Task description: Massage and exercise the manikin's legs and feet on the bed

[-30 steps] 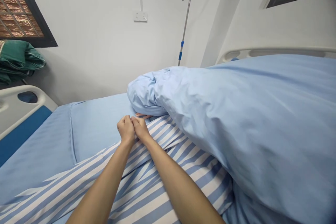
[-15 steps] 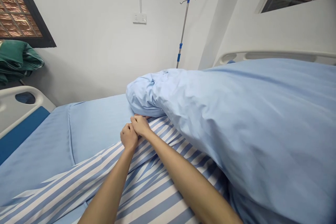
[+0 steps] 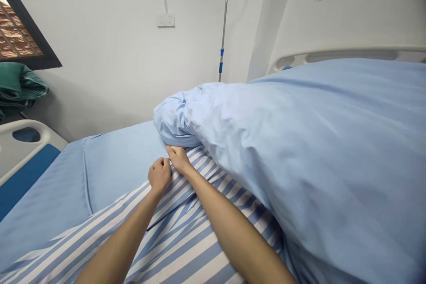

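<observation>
Right hand (image 3: 178,159) curled, fingertips touching near edge of pale-blue cotton duvet (image 3: 299,155), grasp unclear; left hand (image 3: 159,175) loosely clenched, empty-looking, just beside, above blue-and-white striped cotton cloth (image 3: 173,248).

2 bare forearms came up from the bottom of the view, left forearm (image 3: 116,242) and right forearm (image 3: 229,226), both angled inward and converging. Left hand (image 3: 160,176) was curled in a loose fist, back of hand up. Right hand (image 3: 179,159) sat just beside it, slightly farther forward, wrist nearly straight, fingers (image 3: 172,150) bent downward, tips hidden. Both wrists were low, not raised.
</observation>
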`<state>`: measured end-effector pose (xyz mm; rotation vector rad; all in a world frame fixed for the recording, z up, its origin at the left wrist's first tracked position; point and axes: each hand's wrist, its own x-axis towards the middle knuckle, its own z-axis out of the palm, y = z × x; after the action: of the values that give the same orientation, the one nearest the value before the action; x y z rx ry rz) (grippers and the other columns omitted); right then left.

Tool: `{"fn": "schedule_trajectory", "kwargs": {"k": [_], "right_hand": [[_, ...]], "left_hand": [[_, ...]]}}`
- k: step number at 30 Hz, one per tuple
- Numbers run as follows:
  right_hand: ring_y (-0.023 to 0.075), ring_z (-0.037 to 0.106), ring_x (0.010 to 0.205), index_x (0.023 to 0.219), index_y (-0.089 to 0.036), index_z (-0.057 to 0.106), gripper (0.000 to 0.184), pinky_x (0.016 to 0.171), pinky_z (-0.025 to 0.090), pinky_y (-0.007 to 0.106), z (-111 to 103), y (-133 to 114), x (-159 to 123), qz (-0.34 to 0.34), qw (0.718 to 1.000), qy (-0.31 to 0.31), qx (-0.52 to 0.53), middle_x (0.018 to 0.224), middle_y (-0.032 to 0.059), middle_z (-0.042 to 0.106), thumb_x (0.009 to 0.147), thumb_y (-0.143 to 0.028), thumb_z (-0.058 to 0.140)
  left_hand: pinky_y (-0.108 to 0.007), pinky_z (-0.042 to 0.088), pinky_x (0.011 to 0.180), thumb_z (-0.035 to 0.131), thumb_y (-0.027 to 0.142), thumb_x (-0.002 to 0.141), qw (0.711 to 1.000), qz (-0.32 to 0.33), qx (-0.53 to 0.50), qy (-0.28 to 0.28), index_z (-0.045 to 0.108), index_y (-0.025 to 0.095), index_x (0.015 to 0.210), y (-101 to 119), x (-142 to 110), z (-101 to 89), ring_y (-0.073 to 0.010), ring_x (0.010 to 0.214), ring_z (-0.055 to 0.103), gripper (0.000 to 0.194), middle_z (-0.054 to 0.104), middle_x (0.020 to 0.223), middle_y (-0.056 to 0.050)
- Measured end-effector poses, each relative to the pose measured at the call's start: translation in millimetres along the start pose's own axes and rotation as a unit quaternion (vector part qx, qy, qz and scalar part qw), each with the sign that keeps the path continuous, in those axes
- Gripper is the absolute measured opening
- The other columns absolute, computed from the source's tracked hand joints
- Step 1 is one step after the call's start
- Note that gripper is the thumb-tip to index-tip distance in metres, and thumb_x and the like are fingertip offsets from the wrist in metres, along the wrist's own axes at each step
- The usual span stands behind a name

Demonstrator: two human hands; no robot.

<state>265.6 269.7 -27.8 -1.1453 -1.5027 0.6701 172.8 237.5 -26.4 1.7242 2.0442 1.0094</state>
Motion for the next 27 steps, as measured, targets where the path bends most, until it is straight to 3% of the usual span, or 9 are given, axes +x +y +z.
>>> {"fn": "schedule_trajectory", "kwargs": {"k": [4, 8, 10, 15, 19, 27], "right_hand": [[0.0102, 0.039, 0.054, 0.052, -0.018, 0.040, 0.038, 0.052, 0.029, 0.021, -2.8, 0.2, 3.4, 0.026, 0.997, 0.010, 0.071, 0.049, -0.0041, 0.042, 0.082, -0.040, 0.036], [0.0108, 0.039, 0.055, 0.056, -0.019, 0.043, 0.033, 0.052, 0.033, 0.022, -5.9, 5.9, 8.4, 0.049, 0.985, 0.038, 0.160, 0.052, -0.0031, 0.044, 0.080, -0.040, 0.036], [0.0112, 0.040, 0.055, 0.056, -0.018, 0.044, 0.032, 0.053, 0.034, 0.023, -6.0, 9.0, 10.6, 0.059, 0.982, 0.053, 0.172, 0.052, -0.0028, 0.045, 0.080, -0.039, 0.037], [0.0136, 0.047, 0.061, 0.059, -0.017, 0.053, 0.033, 0.057, 0.036, 0.024, -1.1, 12.2, 12.7, 0.073, 0.985, 0.079, 0.138, 0.054, -0.0006, 0.052, 0.081, -0.038, 0.039], [0.0158, 0.052, 0.065, 0.064, -0.017, 0.058, 0.037, 0.060, 0.037, 0.025, -3.1, 4.7, 9.6, 0.077, 0.989, 0.091, 0.083, 0.058, 0.0027, 0.058, 0.085, -0.038, 0.036], [0.0185, 0.056, 0.073, 0.070, -0.021, 0.058, 0.026, 0.064, 0.032, 0.025, -26.0, -29.3, 2.4, -0.033, 0.987, 0.048, -0.149, 0.068, 0.0046, 0.063, 0.086, -0.036, 0.042]], "left_hand": [[-0.024, 0.026, 0.052, 0.036, 0.034, 0.075, 0.997, 0.008, -0.079, 0.008, 0.045, 0.020, 0.050, 21.6, 8.8, 1.4, -0.0127, 0.054, 0.040, 0.030, 0.050, 0.053, 0.000], [-0.022, 0.028, 0.049, 0.037, 0.031, 0.071, 0.968, -0.006, -0.248, 0.043, 0.042, 0.019, 0.050, 52.2, 15.5, 10.1, -0.0099, 0.052, 0.037, 0.024, 0.042, 0.050, 0.004], [-0.022, 0.028, 0.049, 0.037, 0.031, 0.072, 0.960, -0.029, -0.270, 0.064, 0.042, 0.019, 0.051, 57.3, 15.9, 16.4, -0.0097, 0.052, 0.037, 0.024, 0.042, 0.050, 0.004], [-0.025, 0.029, 0.055, 0.035, 0.033, 0.077, 0.988, -0.027, -0.146, 0.050, 0.052, 0.019, 0.057, 39.1, 11.5, 30.0, -0.0124, 0.058, 0.044, 0.030, 0.056, 0.060, -0.001], [-0.025, 0.030, 0.057, 0.032, 0.032, 0.081, 0.992, -0.001, -0.120, 0.030, 0.057, 0.020, 0.065, 29.9, 9.9, 32.9, -0.0128, 0.061, 0.047, 0.032, 0.061, 0.067, -0.003], [-0.024, 0.029, 0.057, 0.044, 0.031, 0.078, 0.999, 0.031, -0.032, 0.018, 0.060, 0.020, 0.073, 32.3, 9.3, 33.6, -0.0145, 0.065, 0.052, 0.021, 0.064, 0.072, -0.006]]}}
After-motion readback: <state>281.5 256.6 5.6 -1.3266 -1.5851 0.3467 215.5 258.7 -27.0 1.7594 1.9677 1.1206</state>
